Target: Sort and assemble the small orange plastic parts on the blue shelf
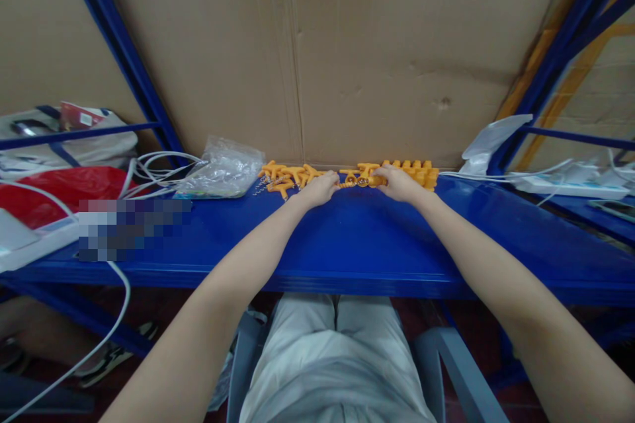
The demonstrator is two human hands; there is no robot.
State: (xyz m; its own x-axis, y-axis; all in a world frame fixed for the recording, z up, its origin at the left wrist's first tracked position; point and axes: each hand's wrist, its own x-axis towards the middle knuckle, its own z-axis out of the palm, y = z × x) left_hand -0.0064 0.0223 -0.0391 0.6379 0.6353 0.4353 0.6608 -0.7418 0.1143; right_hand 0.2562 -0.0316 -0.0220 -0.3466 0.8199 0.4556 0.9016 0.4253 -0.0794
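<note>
Plainly reaches forward with both bare hands over the blue bench [367, 244], almost to the cardboard panel [397, 46] beyond the fingertips. Well left of the left hand [320, 190], past a blue post, shows a red pack [72, 114] with a white label [85, 119], too small to read. Nearer the left hand, has a crumpled clear plastic bag [225, 165], with contents hard to make out. Between that bag and the left fingers [331, 182], has a loose heap of orange T-shaped handles [300, 175] with metal spirals, partly covered by the left hand. Bunches the left fingers close together; cannot tell whether pinching anything, with the tips so small. Curls the fingers of the right hand [401, 185] against an orange piece [378, 180]; cannot tell whether clamped on it or merely touching. Between the two sets of fingertips, has more orange handles and ring-like shapes [351, 180], too blurred to sort out. Just right of the right fingers, has close rows of orange pieces [424, 175], partly hidden behind the hand. Well right of these fingers, has a white strip [570, 186] with cables, and a dark flat device [618, 209] cut off at the border. Left of the left fingers, has a pixelated patch [133, 228], masking everything beneath.
</note>
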